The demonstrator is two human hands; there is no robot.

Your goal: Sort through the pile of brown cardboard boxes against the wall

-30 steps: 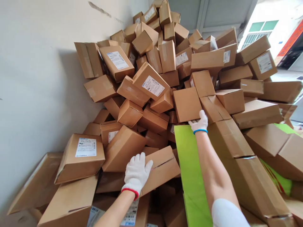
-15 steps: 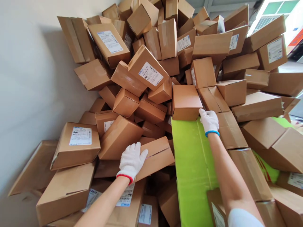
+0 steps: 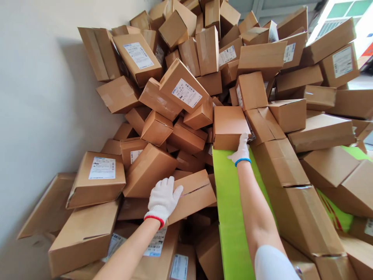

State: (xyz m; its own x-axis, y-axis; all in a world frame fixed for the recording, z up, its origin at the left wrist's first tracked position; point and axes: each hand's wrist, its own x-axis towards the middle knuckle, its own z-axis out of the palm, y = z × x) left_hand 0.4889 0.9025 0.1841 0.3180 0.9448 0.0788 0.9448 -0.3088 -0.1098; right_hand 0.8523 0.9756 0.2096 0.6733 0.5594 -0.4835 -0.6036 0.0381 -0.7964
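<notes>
A tall heap of brown cardboard boxes is piled against a white wall. My left hand [image 3: 162, 199], in a white glove with a red cuff, lies flat with fingers spread on a tilted brown box [image 3: 194, 194] low in the heap. My right hand [image 3: 241, 149], in a white glove with a blue cuff, grips the lower right corner of a small square brown box [image 3: 229, 124] that rests at the top end of a long green box [image 3: 230, 202]. My right forearm stretches over the green box.
The white wall [image 3: 35, 97] closes the left side. Labelled boxes [image 3: 101, 173] lie at the lower left and more boxes [image 3: 320, 132] crowd the right. A bright doorway [image 3: 361, 35] shows at the upper right. Long brown cartons [image 3: 300, 210] flank the green box.
My right hand has slid from the small box's right edge to its lower right corner, turning inward. My left hand has stayed on the tilted box. The view shifted slightly.
</notes>
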